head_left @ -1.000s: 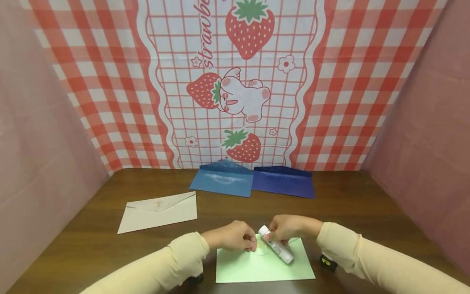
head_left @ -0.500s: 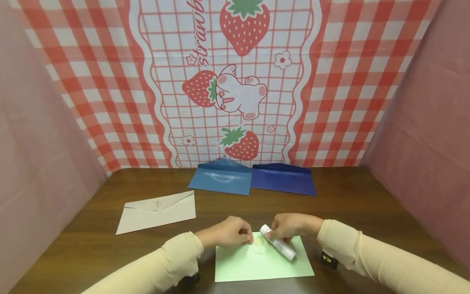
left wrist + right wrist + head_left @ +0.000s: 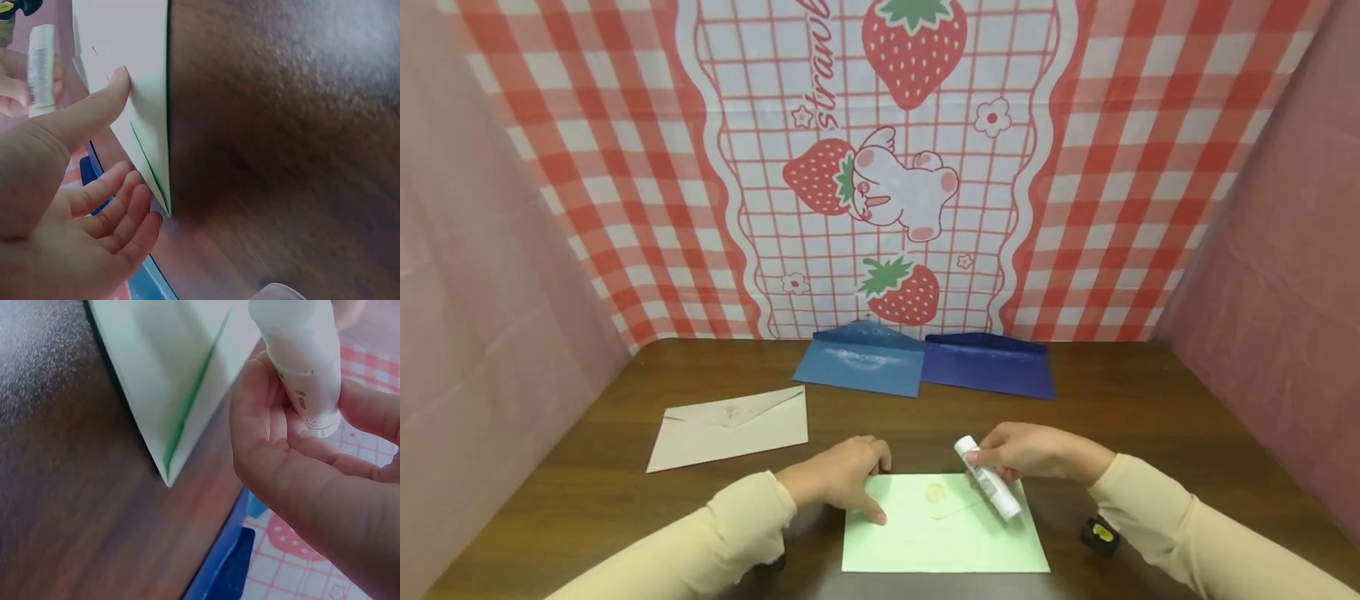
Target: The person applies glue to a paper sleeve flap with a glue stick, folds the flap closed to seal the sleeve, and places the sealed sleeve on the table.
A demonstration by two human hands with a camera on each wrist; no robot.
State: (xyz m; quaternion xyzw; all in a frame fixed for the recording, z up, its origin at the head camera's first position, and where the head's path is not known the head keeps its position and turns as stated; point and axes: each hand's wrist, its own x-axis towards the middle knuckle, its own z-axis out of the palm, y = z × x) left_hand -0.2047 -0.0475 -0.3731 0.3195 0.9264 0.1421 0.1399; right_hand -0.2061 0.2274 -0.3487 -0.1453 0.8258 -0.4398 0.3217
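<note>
A pale green envelope (image 3: pixel 940 542) lies flap side up near the front of the table, with a round cream seal (image 3: pixel 936 493) at its flap tip. My left hand (image 3: pixel 842 475) is at its left edge, the thumb over the paper and the relaxed fingers spread near the far left corner. Whether they touch the paper I cannot tell. My right hand (image 3: pixel 1030 452) holds a white glue stick (image 3: pixel 992 483), tilted, above the envelope's right side. In the right wrist view, thumb and fingers curl round the glue stick (image 3: pixel 309 375).
A cream envelope (image 3: pixel 730 429) with a seal lies at the left. Behind, a blue envelope (image 3: pixel 865 367) and a violet-blue envelope (image 3: pixel 988 367) stand side by side with raised flaps. A strawberry-print cloth (image 3: pixel 902 208) hangs behind the brown table (image 3: pixel 550 508).
My left hand has left the seal, moved left and spread its fingers. My right hand has shifted right with the glue stick, so the seal shows fully.
</note>
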